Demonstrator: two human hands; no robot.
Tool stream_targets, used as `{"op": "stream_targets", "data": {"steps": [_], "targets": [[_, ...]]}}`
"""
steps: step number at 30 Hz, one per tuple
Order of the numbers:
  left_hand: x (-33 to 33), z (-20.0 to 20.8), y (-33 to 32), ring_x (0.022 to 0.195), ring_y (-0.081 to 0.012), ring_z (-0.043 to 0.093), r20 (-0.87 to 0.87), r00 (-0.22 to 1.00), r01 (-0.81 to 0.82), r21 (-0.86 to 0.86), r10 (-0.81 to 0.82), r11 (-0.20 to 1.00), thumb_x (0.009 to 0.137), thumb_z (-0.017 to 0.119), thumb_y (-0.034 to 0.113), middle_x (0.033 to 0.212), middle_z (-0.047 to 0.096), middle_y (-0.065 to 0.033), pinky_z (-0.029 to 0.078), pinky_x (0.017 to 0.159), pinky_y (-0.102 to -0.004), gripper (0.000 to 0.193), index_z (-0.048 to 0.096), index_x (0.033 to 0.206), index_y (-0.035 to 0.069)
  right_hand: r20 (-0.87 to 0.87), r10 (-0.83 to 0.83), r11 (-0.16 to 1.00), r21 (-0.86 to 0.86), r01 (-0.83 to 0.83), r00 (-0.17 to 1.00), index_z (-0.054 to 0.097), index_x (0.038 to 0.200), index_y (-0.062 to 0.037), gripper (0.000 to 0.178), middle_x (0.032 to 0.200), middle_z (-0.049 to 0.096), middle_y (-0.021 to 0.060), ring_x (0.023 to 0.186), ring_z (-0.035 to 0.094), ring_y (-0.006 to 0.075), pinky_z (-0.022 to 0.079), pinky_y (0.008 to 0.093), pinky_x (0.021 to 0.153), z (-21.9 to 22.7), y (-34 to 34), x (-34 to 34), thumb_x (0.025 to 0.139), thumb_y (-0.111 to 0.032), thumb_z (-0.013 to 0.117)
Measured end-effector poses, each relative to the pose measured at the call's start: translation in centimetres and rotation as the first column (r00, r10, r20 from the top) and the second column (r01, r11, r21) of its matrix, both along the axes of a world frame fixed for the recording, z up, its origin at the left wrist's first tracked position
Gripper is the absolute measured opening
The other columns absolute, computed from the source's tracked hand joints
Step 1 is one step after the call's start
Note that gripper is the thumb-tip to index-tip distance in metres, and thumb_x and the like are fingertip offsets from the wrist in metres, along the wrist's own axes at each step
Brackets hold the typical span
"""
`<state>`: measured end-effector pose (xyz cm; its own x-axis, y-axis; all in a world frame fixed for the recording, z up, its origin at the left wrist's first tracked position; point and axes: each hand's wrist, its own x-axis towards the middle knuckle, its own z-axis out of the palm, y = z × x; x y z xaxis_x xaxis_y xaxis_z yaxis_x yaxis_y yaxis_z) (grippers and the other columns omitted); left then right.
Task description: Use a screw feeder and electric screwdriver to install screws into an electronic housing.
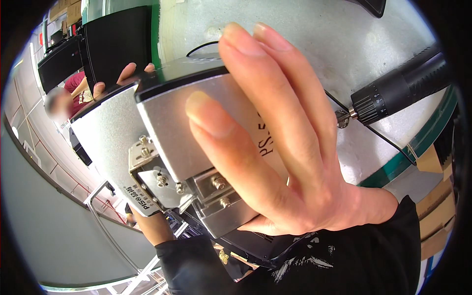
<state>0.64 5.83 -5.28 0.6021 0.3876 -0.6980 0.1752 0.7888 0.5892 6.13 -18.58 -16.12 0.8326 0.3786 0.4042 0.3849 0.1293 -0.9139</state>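
Observation:
Close before me is a silver box-shaped metal device (167, 123) with black upper edges, dark printing, and small brackets fixed with several screws. It is tilted, and a gap separates its left panel from the larger body. My right hand (300, 182) grips its right end, index finger along the silver face, the longer fingers reaching past the upper edge. Its thumb is mostly hidden beneath. Behind the far left edge, fingertips of my left hand (128, 73) curl around the device; its palm is hidden.
To the right lies a black electric screwdriver (393, 88) with a numbered ring, beside a thin black cable (391, 142). The pale worktop (334, 39) has a green edge. Dark panels (118, 44) stand far left, near a person in maroon (78, 93). Cardboard boxes (437, 211) sit lower right.

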Motion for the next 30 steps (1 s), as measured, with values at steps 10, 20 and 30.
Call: {"op": "stream_targets", "data": {"steps": [10, 20, 30], "targets": [[0.7, -0.5, -0.5, 0.135, -0.0357, 0.034, -0.033, 0.999, 0.014, 0.068, -0.012, 0.998, 0.095, 0.032, 0.057, 0.149, 0.033, -0.0127, 0.031, 0.111, -0.0508, 0.062, 0.034, 0.143, 0.018, 0.006, 0.018, 1.000, -0.015, -0.018, 1.000, 0.044, 0.136, 0.0034, 0.091, 0.140, 0.034, 0.0349, 0.127, 0.041, 0.0471, 0.040, 0.0511, 0.103, -0.3, -0.4, 0.6, 0.063, -0.030, 0.086], [0.4, -0.9, -1.2, 0.133, -0.0367, 0.037, -0.092, 0.996, 0.026, 0.120, -0.015, 0.992, 0.095, 0.035, 0.055, 0.147, 0.036, -0.0142, 0.034, 0.109, -0.0509, 0.060, 0.037, 0.141, 0.017, -0.014, 0.042, 0.998, -0.044, -0.043, 0.999, 0.043, 0.137, 0.0042, 0.094, 0.141, 0.032, 0.0351, 0.129, 0.039, 0.0473, 0.039, 0.0513, 0.104, -0.3, -1.2, 0.3, 0.062, -0.031, 0.087], [-0.4, -1.9, -2.0, 0.131, -0.0377, 0.040, -0.201, 0.979, 0.048, 0.144, -0.019, 0.988, 0.095, 0.037, 0.053, 0.145, 0.040, -0.0157, 0.037, 0.107, -0.0510, 0.058, 0.040, 0.140, 0.016, -0.087, 0.066, 0.993, -0.093, -0.074, 0.994, 0.041, 0.138, 0.0049, 0.097, 0.142, 0.031, 0.0354, 0.130, 0.038, 0.0474, 0.038, 0.0516, 0.105, -0.6, -2.2, -1.2, 0.061, -0.033, 0.087]]}}
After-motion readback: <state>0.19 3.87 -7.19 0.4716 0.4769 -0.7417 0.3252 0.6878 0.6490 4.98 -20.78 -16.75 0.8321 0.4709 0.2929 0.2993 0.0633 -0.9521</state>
